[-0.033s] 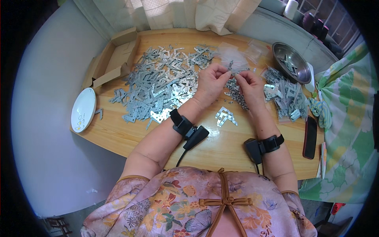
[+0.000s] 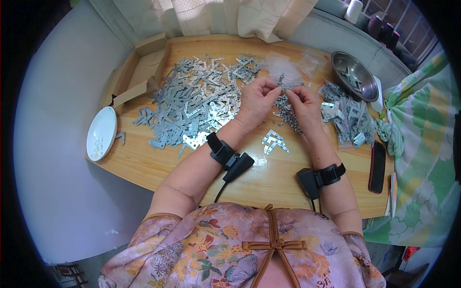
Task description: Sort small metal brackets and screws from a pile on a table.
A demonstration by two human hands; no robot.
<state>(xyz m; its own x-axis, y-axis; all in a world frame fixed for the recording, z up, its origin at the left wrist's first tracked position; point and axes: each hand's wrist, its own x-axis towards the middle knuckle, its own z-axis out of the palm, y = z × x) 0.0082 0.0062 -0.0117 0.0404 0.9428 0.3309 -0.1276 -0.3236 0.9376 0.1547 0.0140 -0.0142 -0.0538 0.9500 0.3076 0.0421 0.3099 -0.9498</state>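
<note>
Above the screw pile, my left hand (image 2: 257, 102) is closed in a pinch on a small metal bracket (image 2: 281, 78), whose grey tip sticks up past the fingers. Close beside it, my right hand (image 2: 307, 109) is also pinched, its fingertips nearly meeting the left ones; what it holds is too small to make out. Partly under the right hand lies a heap of small screws (image 2: 286, 114). Nearer to me, several L-shaped corner brackets (image 2: 274, 142) form a little group. A large heap of flat metal brackets (image 2: 197, 98) spreads to the left of my hands.
Bagged brackets (image 2: 354, 119) lie at the right, below a steel bowl (image 2: 357, 91) with brackets inside. Clear plastic bags (image 2: 283, 65) rest at the back. An open cardboard box (image 2: 126, 77) and a white plate (image 2: 102, 133) are left; a phone (image 2: 377, 166) lies near the right edge.
</note>
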